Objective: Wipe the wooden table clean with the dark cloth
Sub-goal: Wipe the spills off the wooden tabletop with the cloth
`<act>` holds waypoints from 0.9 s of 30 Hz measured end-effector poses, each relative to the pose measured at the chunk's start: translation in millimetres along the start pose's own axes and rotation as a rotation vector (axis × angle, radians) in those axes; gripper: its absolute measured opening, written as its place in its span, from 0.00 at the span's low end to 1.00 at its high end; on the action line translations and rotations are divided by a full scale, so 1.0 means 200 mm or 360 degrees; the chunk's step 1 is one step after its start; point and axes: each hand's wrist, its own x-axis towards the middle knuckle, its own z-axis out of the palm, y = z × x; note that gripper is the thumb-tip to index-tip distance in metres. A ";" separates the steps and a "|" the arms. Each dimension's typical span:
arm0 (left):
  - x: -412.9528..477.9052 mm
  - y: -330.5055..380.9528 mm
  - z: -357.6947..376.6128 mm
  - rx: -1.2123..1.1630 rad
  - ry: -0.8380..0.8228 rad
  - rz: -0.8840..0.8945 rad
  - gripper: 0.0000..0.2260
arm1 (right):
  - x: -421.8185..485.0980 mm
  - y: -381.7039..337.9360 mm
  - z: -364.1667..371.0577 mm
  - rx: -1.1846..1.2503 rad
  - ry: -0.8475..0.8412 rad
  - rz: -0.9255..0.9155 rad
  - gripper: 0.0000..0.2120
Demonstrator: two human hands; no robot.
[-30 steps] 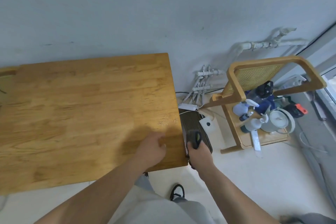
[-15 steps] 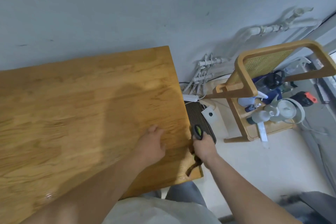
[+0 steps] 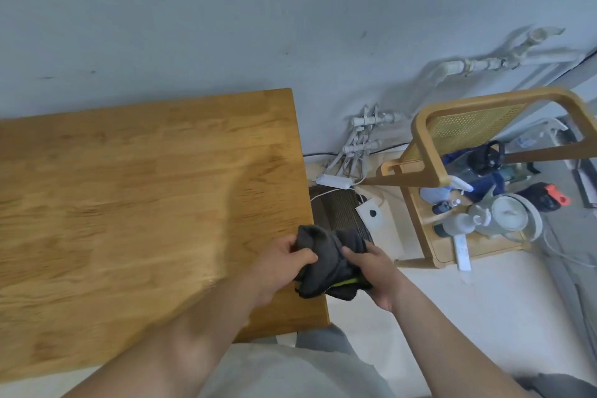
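Observation:
The dark grey cloth (image 3: 326, 260), bunched up with a yellow-green trim showing underneath, hangs over the right front corner of the wooden table (image 3: 129, 203). My left hand (image 3: 284, 263) grips its left side with the thumb on top. My right hand (image 3: 374, 271) grips its right side, just past the table's edge. Parts of the cloth are hidden inside both hands.
Right of the table, on the floor, are a dark ribbed mat (image 3: 339, 213), a white box (image 3: 373, 213), cables and wall pipes (image 3: 361, 139). Further right, a low wooden rack (image 3: 429, 152) holds spray bottles and a white round appliance (image 3: 513, 215).
The left hand left the tabletop and took hold of the cloth. The right hand raised the cloth from beside the table edge to above the corner. The view shifted slightly.

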 end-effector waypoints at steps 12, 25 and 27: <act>0.07 -0.12 -0.05 0.0868 0.0236 0.0113 0.14 | 0.05 0.35 0.24 -0.0935 -0.0117 -0.0226 0.32; 0.55 0.33 -0.53 0.2346 0.0466 -0.0079 0.60 | 0.40 0.08 0.39 -0.1155 0.0240 -0.0068 0.31; 0.59 0.36 -0.56 0.2306 0.0342 -0.0146 0.62 | 0.51 -0.07 0.44 -0.1107 0.0234 -0.0054 0.33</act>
